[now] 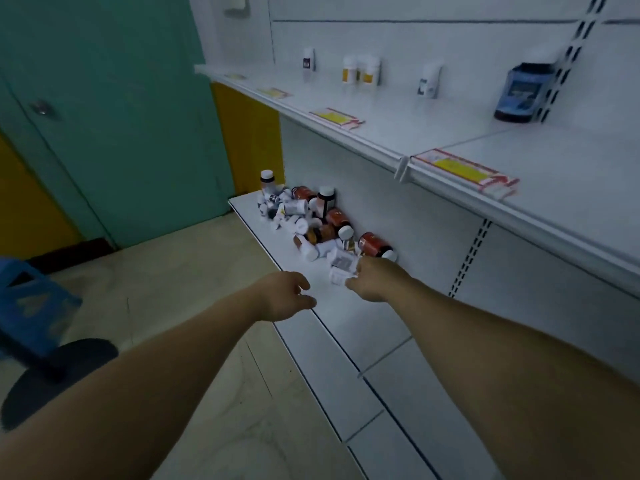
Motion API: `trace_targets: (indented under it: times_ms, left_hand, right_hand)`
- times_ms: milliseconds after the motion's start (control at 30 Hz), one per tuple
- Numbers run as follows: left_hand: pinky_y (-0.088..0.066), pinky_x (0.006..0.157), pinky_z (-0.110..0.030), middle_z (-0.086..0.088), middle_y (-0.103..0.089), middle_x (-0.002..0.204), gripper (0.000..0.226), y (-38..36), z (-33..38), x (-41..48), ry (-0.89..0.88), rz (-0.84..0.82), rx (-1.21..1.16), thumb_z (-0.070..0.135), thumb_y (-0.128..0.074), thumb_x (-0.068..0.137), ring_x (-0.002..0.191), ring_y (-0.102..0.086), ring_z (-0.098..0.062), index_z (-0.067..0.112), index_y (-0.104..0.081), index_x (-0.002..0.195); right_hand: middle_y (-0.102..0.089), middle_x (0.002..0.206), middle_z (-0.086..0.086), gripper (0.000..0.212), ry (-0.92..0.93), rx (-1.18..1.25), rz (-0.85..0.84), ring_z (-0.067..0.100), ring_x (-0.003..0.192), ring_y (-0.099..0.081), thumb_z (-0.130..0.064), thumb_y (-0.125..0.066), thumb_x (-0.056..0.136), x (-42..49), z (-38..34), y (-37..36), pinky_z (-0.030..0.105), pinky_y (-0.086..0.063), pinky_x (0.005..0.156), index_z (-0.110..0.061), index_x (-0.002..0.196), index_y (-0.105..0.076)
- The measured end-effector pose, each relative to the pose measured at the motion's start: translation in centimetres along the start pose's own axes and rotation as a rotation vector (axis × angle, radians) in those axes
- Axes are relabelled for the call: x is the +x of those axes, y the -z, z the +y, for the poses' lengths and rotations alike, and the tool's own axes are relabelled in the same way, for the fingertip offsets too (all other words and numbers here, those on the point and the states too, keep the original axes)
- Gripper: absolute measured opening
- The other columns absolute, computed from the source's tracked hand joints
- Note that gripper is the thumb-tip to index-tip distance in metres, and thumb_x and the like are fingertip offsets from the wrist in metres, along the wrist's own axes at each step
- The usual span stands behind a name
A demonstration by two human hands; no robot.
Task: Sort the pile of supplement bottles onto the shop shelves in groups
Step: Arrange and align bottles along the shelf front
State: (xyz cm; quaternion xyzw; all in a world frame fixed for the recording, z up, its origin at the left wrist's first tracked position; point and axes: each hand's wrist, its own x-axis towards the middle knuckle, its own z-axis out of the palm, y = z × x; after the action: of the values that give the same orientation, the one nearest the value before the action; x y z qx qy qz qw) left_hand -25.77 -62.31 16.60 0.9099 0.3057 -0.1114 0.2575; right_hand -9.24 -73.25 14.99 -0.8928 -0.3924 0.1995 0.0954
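Low white shelf point(346, 318) carries the bottle pile point(311, 216); my right grip point(372, 284), reached far forward, pinches one white bottle point(341, 273) at the pile's near end; left grip point(287, 296) hovers nearby, loosely spread, holding nothing.

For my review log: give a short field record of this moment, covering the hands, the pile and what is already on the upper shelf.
left hand: open, holds nothing, by the lower shelf front edge
right hand: grips a white bottle at the pile's near end
pile: white and brown bottles, mostly lying, on the lower shelf by its back panel
upper shelf: two yellow-label bottles side by side, two other white bottles apart, a blue pack at right
progress: most bottles not yet sorted
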Motion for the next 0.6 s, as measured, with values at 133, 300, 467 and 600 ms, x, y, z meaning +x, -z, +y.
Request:
trace_targets:
  times_ms: [133, 300, 467, 600]
  left_hand:
    - [-0.039, 0.097, -0.027, -0.002, -0.051, 0.136, 0.053, 2.6, -3.9, 7.3, -0.099, -0.088, 0.062, 0.047, -0.055, 0.09, 0.119, -0.05, -0.019, 0.022, -0.047, 0.136]
    - [-0.038, 0.093, -0.024, -0.003, -0.049, 0.137, 0.056, 5.3, -8.8, 16.6, -0.212, -0.194, 0.131, 0.048, -0.055, 0.09, 0.12, -0.049, -0.019, 0.021, -0.044, 0.138]
    - [-0.039, 0.095, -0.026, -0.007, -0.042, 0.144, 0.061, 6.2, -10.1, 23.5, -0.292, -0.296, 0.167, 0.044, -0.06, 0.088, 0.124, -0.047, -0.023, 0.02, -0.04, 0.141]
    - [-0.039, 0.095, -0.028, -0.009, -0.039, 0.144, 0.061, 5.5, -8.5, 28.1, -0.361, -0.328, 0.186, 0.038, -0.064, 0.088, 0.124, -0.046, -0.026, 0.018, -0.04, 0.14]
  right_hand:
    - [-0.057, 0.13, 0.008, 0.039, -0.083, 0.075, -0.01, 0.026, 0.117, -0.053, -0.036, -0.052, 0.095, 5.4, -1.4, -0.7, 0.025, -0.038, 0.085, -0.014, 0.126, -0.056]
    - [-0.06, 0.122, 0.008, 0.04, -0.296, 0.164, 0.058, 0.027, 0.108, -0.058, -0.037, -0.053, 0.092, 10.9, -3.3, -3.2, 0.032, -0.047, 0.09, -0.014, 0.124, -0.056]
    - [-0.053, 0.133, 0.009, 0.049, -0.437, 0.26, 0.081, 0.028, 0.12, -0.052, -0.039, -0.056, 0.092, 13.5, -3.9, -5.4, 0.035, -0.043, 0.099, -0.015, 0.135, -0.048]
    - [-0.057, 0.129, 0.01, 0.041, -0.54, 0.327, 0.075, 0.027, 0.118, -0.054, -0.034, -0.053, 0.095, 15.0, -3.1, -6.2, 0.032, -0.042, 0.095, -0.012, 0.129, -0.052]
